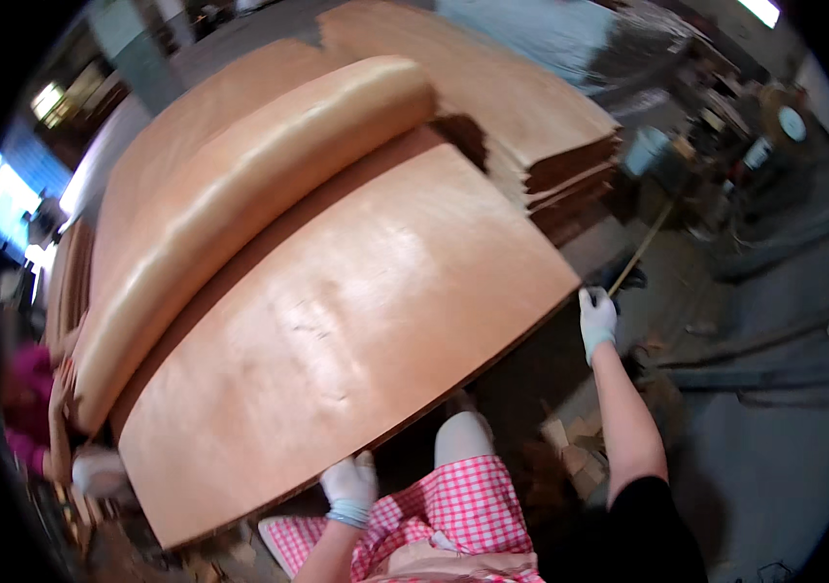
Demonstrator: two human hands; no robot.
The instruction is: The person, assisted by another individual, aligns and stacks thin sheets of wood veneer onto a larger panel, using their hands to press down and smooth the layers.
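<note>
A broad tan wood veneer sheet [356, 311] lies in front of me on a stack, its near edge running past my knees. My left hand [349, 486], in a white glove, is closed on that near edge, its fingertips partly hidden. At the sheet's right corner is my right hand [597, 316], also gloved and closed. A thin yellowish stick [650, 241] slants up and away from its fingers and seems held there. Farther back, another veneer sheet [259, 165] is bent over into a long rounded fold.
At the left edge, a co-worker in a magenta top [31, 398] has hands by the fold's end. A second veneer stack [492, 87] stands behind at right. Wood scraps [580, 452] litter the floor near my right arm. A pale bucket [646, 151] stands farther right.
</note>
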